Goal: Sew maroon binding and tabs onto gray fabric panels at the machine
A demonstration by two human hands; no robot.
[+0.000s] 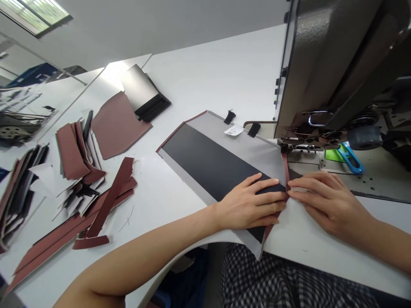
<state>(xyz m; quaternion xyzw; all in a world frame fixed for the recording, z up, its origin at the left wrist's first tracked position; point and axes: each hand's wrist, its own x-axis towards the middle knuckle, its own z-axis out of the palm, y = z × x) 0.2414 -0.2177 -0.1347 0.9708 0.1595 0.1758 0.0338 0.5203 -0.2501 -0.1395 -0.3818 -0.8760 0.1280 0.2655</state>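
Note:
A grey and black fabric panel (pixel 224 154) with a maroon edge strip (pixel 285 169) lies on the white table, running under the presser foot (pixel 284 147) of a grey sewing machine (pixel 337 64). My left hand (pixel 250 205) lies flat on the black part of the panel, fingers stretched toward the strip. Just right of the strip, my right hand (pixel 327 201) rests with its fingertips pressed on the strip's edge. The fingertips of both hands nearly meet at the strip. Neither hand grips anything.
Maroon strips (pixel 105 201) and stacked maroon and black cut pieces (pixel 77 158) lie at the left. A larger maroon piece (pixel 117 126) and dark sheets (pixel 144 92) sit farther back. Blue snips (pixel 351 158) rest on the machine bed. A checked garment (pixel 272 282) shows below the table edge.

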